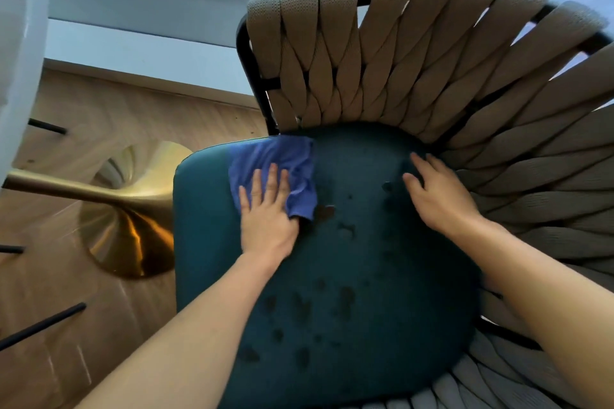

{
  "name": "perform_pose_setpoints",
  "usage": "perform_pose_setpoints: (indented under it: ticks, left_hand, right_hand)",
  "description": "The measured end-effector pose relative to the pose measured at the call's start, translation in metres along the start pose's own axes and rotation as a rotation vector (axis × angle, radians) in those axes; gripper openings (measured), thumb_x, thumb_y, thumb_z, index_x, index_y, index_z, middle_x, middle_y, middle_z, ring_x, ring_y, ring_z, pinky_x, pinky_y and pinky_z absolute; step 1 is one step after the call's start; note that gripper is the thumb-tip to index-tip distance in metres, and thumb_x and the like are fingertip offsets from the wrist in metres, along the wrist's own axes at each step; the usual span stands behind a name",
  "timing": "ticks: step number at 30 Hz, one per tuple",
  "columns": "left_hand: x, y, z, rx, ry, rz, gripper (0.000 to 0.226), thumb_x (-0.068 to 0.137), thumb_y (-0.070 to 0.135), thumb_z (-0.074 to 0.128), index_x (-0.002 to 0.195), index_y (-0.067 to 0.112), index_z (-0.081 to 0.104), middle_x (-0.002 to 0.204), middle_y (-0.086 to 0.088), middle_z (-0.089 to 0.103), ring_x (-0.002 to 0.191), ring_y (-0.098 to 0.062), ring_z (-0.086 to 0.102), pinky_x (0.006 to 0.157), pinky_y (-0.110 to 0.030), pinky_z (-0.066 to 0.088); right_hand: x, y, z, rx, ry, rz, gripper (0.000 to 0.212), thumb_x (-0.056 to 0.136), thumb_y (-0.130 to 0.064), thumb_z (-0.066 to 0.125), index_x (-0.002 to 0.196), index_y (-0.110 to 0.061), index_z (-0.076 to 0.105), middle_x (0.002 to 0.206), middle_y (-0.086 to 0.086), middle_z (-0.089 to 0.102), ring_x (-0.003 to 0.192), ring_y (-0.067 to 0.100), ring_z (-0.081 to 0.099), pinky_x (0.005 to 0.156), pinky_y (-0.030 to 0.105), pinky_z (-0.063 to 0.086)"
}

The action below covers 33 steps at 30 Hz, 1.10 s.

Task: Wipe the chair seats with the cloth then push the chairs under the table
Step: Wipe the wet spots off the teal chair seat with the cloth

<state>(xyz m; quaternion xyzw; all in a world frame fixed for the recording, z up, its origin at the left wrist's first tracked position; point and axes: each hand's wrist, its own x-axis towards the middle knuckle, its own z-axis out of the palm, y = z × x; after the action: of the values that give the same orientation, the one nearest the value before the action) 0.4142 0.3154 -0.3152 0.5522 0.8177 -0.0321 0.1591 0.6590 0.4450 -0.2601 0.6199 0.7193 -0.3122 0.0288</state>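
— So, where do we stand on the seat (349,259)?
— We press the blue cloth (282,169) flat under our left hand (265,216), fingers spread, at its far left corner; dark damp spots dot the teal cushion. Our right hand (438,196) rests open beside the woven backrest (398,53).
— And the room?
— Wood floor (83,116), a brass table base (126,226) left of the chair

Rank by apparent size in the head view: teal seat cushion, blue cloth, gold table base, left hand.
1. teal seat cushion
2. gold table base, partly hidden
3. blue cloth
4. left hand, close to the cloth, so unsure
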Motion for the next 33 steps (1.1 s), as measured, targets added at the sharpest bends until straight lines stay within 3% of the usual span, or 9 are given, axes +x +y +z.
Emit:
perform_pose_setpoints:
  ticks: [5,12,15,18,20,23,27,30,33]
  left_hand:
    - [0.032,0.071,-0.002,-0.093,-0.009,-0.312,0.075,0.098,0.047,0.033,0.154,0.015,-0.006,0.162,-0.005,-0.017,0.146,-0.038,-0.017,0.117,-0.055,-0.009]
    - [0.01,0.028,0.012,0.025,0.037,0.242,0.075,0.088,0.036,0.039,0.155,0.023,0.008,0.163,0.002,-0.001,0.15,-0.026,-0.008,0.12,-0.047,-0.007]
    - [0.003,0.009,0.009,0.035,0.047,0.009,0.074,0.087,0.037,0.027,0.154,0.019,0.0,0.163,-0.002,-0.003,0.15,-0.026,-0.008,0.12,-0.048,-0.006]
    - [0.021,0.054,0.002,-0.059,0.016,-0.318,0.076,0.097,0.046,0.03,0.153,0.01,-0.007,0.162,-0.009,-0.012,0.148,-0.035,-0.014,0.119,-0.052,-0.007]
    - [0.037,0.09,-0.003,-0.107,-0.012,-0.352,0.078,0.098,0.048,0.032,0.153,0.009,-0.006,0.162,-0.009,-0.014,0.145,-0.041,-0.016,0.117,-0.056,-0.008]
    - [0.039,0.109,-0.003,-0.057,-0.069,-0.066,0.074,0.098,0.047,0.033,0.154,0.018,-0.005,0.162,-0.003,-0.017,0.145,-0.04,-0.021,0.116,-0.055,-0.013]
    - [0.02,0.055,-0.005,0.05,-0.069,0.328,0.076,0.087,0.037,0.033,0.156,0.022,0.003,0.163,0.002,-0.008,0.148,-0.027,-0.016,0.12,-0.05,-0.006]
    - [0.025,0.041,-0.01,-0.016,-0.034,0.112,0.072,0.094,0.04,0.034,0.155,0.019,0.005,0.163,0.0,-0.006,0.149,-0.024,-0.012,0.12,-0.045,-0.007]
    - [0.036,0.095,-0.01,-0.07,-0.046,-0.131,0.074,0.098,0.044,0.033,0.154,0.011,-0.002,0.163,-0.009,-0.01,0.148,-0.033,-0.014,0.119,-0.049,-0.007]
  right_hand:
    - [-0.04,0.05,0.009,-0.013,-0.046,0.096,0.053,0.098,-0.025,0.043,0.148,-0.013,0.032,0.157,0.014,0.023,0.143,0.031,0.025,0.116,0.035,0.021]
    - [-0.048,0.046,0.022,-0.04,-0.06,0.084,0.061,0.098,-0.027,0.045,0.152,-0.013,0.02,0.161,0.011,0.002,0.148,0.025,0.006,0.117,0.028,0.008]
    - [-0.049,0.04,0.029,-0.076,-0.04,0.02,0.061,0.097,-0.027,0.046,0.151,-0.009,0.023,0.161,0.014,0.003,0.149,0.026,0.002,0.12,0.032,0.003]
    - [-0.046,0.038,0.032,-0.058,-0.08,0.032,0.06,0.097,-0.025,0.044,0.151,-0.008,0.021,0.161,0.014,0.002,0.149,0.027,-0.002,0.12,0.033,0.001]
    - [-0.044,0.037,0.032,-0.044,-0.103,0.038,0.06,0.098,-0.025,0.043,0.151,-0.009,0.019,0.161,0.014,0.001,0.149,0.026,-0.003,0.12,0.033,0.0]
    - [-0.043,0.037,0.029,-0.021,-0.113,0.055,0.06,0.098,-0.026,0.042,0.151,-0.01,0.02,0.161,0.012,0.002,0.149,0.024,-0.003,0.12,0.032,0.001]
    - [-0.042,0.035,0.022,0.011,-0.148,0.075,0.06,0.099,-0.031,0.042,0.152,-0.013,0.02,0.162,0.009,0.001,0.149,0.021,-0.003,0.119,0.031,0.002]
    - [-0.041,0.034,0.017,0.026,-0.193,0.102,0.06,0.099,-0.035,0.04,0.152,-0.015,0.018,0.162,0.006,-0.001,0.149,0.019,-0.003,0.118,0.031,0.002]
    - [-0.04,0.034,0.017,0.033,-0.208,0.109,0.061,0.1,-0.037,0.038,0.153,-0.016,0.017,0.162,0.004,-0.003,0.149,0.019,-0.005,0.118,0.031,0.003]
